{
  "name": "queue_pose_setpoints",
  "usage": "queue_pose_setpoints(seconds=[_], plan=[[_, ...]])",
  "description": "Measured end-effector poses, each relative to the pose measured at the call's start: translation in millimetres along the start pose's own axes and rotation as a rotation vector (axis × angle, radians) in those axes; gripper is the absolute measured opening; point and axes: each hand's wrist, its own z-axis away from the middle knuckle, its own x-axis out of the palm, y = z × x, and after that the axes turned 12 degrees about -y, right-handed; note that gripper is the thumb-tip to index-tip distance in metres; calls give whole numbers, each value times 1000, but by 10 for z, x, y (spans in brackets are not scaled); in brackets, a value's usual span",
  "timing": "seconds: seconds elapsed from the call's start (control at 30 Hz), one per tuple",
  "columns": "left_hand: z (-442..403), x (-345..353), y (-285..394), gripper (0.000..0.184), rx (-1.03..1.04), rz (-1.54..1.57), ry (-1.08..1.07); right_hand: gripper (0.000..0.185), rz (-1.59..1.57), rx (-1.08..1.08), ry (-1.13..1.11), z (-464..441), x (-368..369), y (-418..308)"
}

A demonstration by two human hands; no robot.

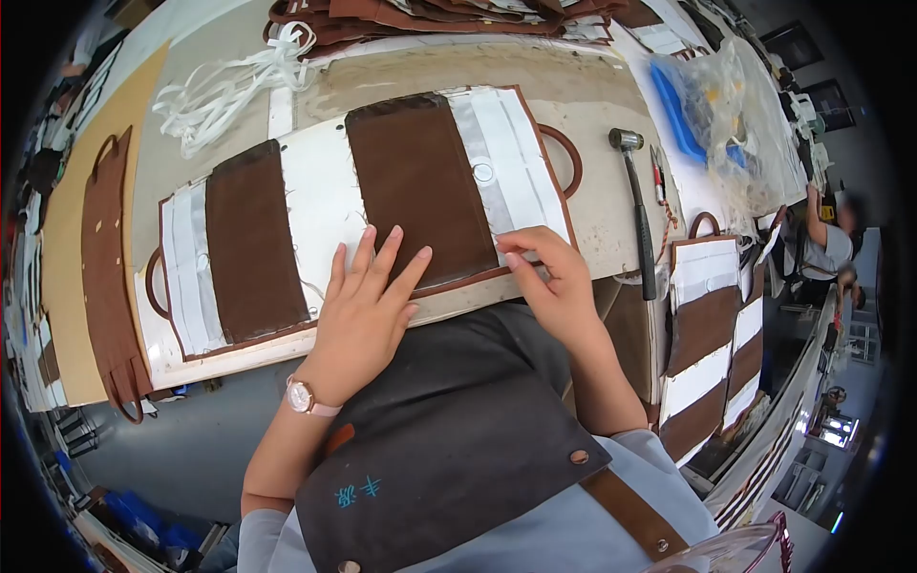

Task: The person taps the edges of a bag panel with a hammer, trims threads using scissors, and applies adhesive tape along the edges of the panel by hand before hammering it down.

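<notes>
The panel (pixel 315 201), a flat piece of brown and white bands with a handle at each end, lies at a slant across the near side of the table (pixel 583 100). The left hand (pixel 361 310), with a watch (pixel 300 396) at the wrist, rests palm down at its near edge, fingers spread wide over the white middle band and the larger brown band. The right hand (pixel 552 286) is at the near right part of the panel, thumb and forefinger bent close together; whether they pinch anything, one cannot tell.

Right of the panel lie a hammer (pixel 637 177), head away from the person, and a small tool (pixel 659 177) with a red part. Beyond them is a clear bag (pixel 755 134) by a blue tray (pixel 671 110). White cords (pixel 229 95) lie in a tangle beyond the panel, near a brown stack (pixel 401 21). A long brown strip (pixel 105 253) lies to the left. Similar panels (pixel 702 334) hang at the right; another person (pixel 829 244) is farther off.
</notes>
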Motion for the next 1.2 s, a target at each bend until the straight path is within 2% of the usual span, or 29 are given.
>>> queue_pose_setpoints(seconds=[0.13,0.27,0.37,0.47,0.57,0.67,0.77,0.8,0.93,1.03,1.2], plan=[[-24,61,-38,48,-28,-68,-52,19,-141,100,-25,-5,-36,253],[-9,40,-104,47,-9,52,-45,16,-220,165,-43,-8,-96,232],[-2,31,-122,47,-14,114,-35,15,-178,161,29,88,-232,198],[-9,24,-101,47,-24,132,-1,15,207,10,255,220,-549,176],[-15,20,-116,48,-28,139,0,15,479,218,502,463,-1030,337],[-23,7,-122,46,-43,144,-51,17,548,411,670,652,-1468,579],[-29,23,-130,47,-36,129,-31,19,430,463,678,698,-1804,843],[-33,24,-135,47,-32,123,-21,20,410,407,646,667,-1877,931],[-44,24,-150,47,-27,130,-7,25,467,444,506,268,-1876,960],[-44,27,-158,47,-53,146,-20,29,979,451,439,-38,-1896,1319],[-35,69,-185,47,-42,152,32,27,997,426,405,-60,-2195,1522]])
